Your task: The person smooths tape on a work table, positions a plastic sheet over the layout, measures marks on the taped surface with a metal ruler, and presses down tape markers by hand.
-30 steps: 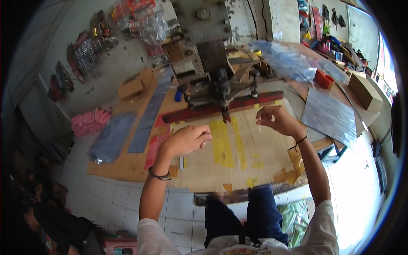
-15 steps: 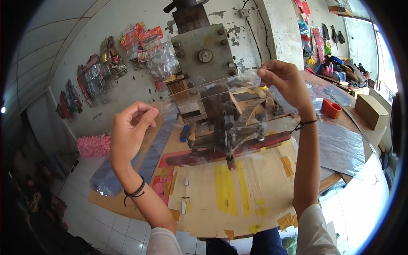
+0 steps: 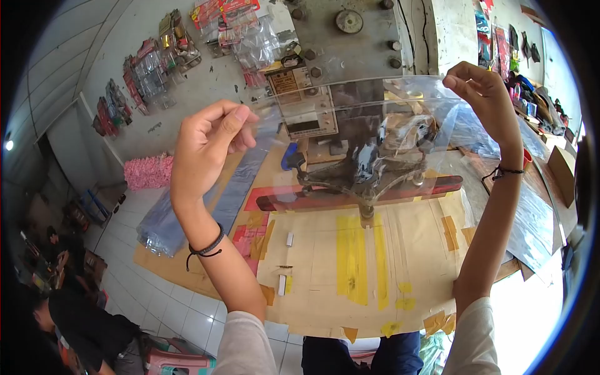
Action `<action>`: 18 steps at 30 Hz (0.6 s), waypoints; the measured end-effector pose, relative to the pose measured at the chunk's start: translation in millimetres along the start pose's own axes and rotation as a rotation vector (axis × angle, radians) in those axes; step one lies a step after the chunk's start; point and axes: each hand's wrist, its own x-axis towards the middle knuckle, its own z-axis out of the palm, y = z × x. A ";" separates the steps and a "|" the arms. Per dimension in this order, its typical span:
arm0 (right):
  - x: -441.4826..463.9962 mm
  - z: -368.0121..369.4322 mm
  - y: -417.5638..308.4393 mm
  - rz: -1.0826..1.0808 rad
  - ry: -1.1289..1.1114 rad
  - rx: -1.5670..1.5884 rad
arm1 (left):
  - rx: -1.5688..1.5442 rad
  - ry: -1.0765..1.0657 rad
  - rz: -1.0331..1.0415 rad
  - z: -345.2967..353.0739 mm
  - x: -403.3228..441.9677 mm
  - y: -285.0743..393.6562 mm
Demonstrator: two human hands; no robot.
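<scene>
A clear plastic sheet [image 3: 400, 144] hangs between my raised hands, and the machine shows through it. My left hand [image 3: 215, 140] pinches its left upper corner between thumb and fingers. At the opposite upper corner, my right hand [image 3: 478, 94] pinches the sheet. Behind it is the press machine [image 3: 365, 162] with a dark red bar [image 3: 437, 185] across its base. Below lies a tan board [image 3: 319, 262] with yellow tape strips [image 3: 351, 262] and small white blocks [image 3: 282, 285] near its left side.
A bluish plastic strip [image 3: 240, 187] and a plastic stack [image 3: 159, 231] lie on the table's left. More plastic sheets [image 3: 525, 219] and a cardboard box [image 3: 561, 175] are at the right. A pink bundle [image 3: 148, 172] stands beyond the left edge. Another person [image 3: 81, 325] is at lower left.
Both hands have risen from low over the board, lifting the clear sheet in front of the machine. Since the last earlier frame, the hands appear farther right as the view has shifted.
</scene>
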 end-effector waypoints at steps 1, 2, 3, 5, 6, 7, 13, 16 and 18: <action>1.1 -1.0 1.5 -0.006 0.010 -0.019 | -0.003 -0.009 0.008 -0.2 0.1 -0.6; 1.0 -2.4 2.5 -0.029 0.006 -0.010 | -0.006 -0.013 0.016 -1.2 -0.4 -1.1; 1.2 -4.1 3.7 -0.030 0.001 0.000 | -0.007 -0.018 0.023 -2.9 -1.2 -1.4; 0.2 -5.8 7.5 -0.031 -0.007 0.027 | 0.013 -0.033 0.050 -3.5 -2.2 -0.5; -0.4 -6.8 9.3 -0.020 -0.003 0.004 | 0.023 -0.039 0.063 -3.4 -3.3 0.3; 0.1 -8.2 10.0 -0.001 -0.012 -0.014 | 0.035 -0.039 0.060 -3.5 -4.9 1.9; -0.8 -9.9 -1.8 0.092 -0.053 -0.055 | 0.041 -0.066 0.089 -3.6 -7.6 8.4; -0.9 -9.6 0.0 0.042 -0.050 -0.032 | 0.013 -0.102 0.069 -5.1 -6.4 8.1; -1.6 -8.7 2.8 0.026 -0.057 0.049 | 0.004 -0.127 0.062 -6.3 -6.0 4.9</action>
